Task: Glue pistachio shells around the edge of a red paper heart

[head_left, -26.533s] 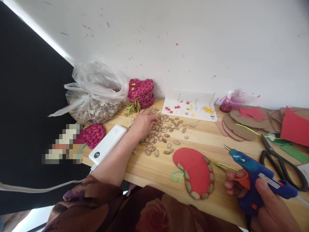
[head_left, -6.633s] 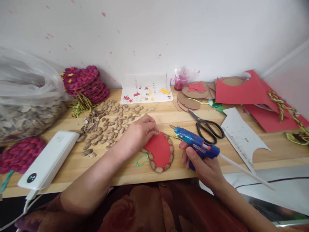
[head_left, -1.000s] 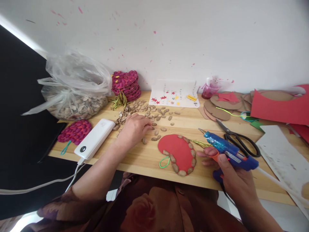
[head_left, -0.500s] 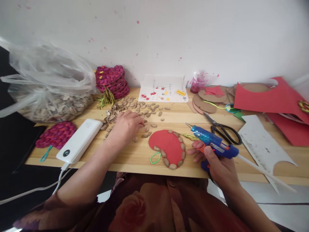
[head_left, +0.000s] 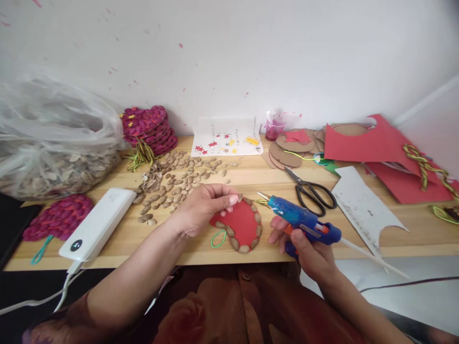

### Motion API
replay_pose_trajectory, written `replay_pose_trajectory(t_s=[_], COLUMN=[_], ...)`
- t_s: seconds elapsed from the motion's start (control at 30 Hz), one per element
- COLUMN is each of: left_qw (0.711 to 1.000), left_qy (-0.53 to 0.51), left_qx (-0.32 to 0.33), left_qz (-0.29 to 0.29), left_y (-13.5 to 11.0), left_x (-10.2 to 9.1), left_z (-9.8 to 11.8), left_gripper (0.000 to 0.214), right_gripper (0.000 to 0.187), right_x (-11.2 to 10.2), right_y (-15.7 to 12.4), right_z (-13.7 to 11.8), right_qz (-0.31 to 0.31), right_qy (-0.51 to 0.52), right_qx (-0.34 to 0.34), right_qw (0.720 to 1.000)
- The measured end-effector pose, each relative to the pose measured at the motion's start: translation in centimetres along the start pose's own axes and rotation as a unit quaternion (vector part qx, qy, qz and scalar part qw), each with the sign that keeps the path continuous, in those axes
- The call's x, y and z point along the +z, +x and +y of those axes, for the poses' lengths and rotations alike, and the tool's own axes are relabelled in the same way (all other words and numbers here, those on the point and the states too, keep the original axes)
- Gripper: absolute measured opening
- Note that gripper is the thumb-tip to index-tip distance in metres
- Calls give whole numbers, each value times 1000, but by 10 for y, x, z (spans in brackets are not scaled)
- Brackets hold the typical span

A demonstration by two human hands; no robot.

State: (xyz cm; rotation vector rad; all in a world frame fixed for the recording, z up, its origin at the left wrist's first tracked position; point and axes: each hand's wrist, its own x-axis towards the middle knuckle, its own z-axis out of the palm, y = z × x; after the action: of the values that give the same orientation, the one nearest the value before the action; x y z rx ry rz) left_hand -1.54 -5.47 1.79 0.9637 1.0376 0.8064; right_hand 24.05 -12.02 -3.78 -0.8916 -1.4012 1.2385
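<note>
Between thumb and finger, my left hand (head_left: pixel 204 208) pinches a peanut shell (head_left: pixel 240 197) above the upper edge of a red heart-shaped card (head_left: pixel 244 222). Other shells line the card's right side, bottom and notch, and a green string loop (head_left: pixel 218 238) sticks out at its left. My right hand (head_left: pixel 311 248) is wrapped round the handle of a blue hot glue gun (head_left: pixel 297 215), a white glue stick (head_left: pixel 373 258) trailing from its back. The gun's metal nozzle points left, just right of the card. Part of the card is hidden behind my left hand.
Loose peanut shells (head_left: pixel 168 191) lie left of the card, near a white power bank (head_left: pixel 98 224) and a plastic bag of shells (head_left: pixel 57 162). Black scissors (head_left: pixel 315 193) and a white card scrap (head_left: pixel 362 210) are at right. Stacked purple pieces (head_left: pixel 148 126) stand behind.
My left hand has come right from the loose shells to the red card, with a peanut shell in its pinch. My right hand still grips the glue gun. The view has shifted right.
</note>
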Motion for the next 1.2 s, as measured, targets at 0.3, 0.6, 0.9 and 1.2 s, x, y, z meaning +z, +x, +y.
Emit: replay_pose_trajectory(t_s=[0.3,0.6,0.9,1.2], left_qw=[989,986,986,987], left_qy=[-115,-124,-128,-121], left_qx=[-91,-108,-103,-107], left_qz=[-14,-5,-10,-12], left_y=[3,1,2,3], left_x=[14,18,16,17], left_z=[-9,-5,-8,-6], left_gripper=[40,43,40,39], right_gripper=[22,18,22,26], right_x=[-4,-3,-3,-4], right_y=[-5,-2,-1,0], right_z=[2,0,-4,-5], right_qz=[-49,-53,-59,-61], right_qy=[8,-3,-52,-74], right_qx=[5,17,15,20], right_qw=[999,998,997,995])
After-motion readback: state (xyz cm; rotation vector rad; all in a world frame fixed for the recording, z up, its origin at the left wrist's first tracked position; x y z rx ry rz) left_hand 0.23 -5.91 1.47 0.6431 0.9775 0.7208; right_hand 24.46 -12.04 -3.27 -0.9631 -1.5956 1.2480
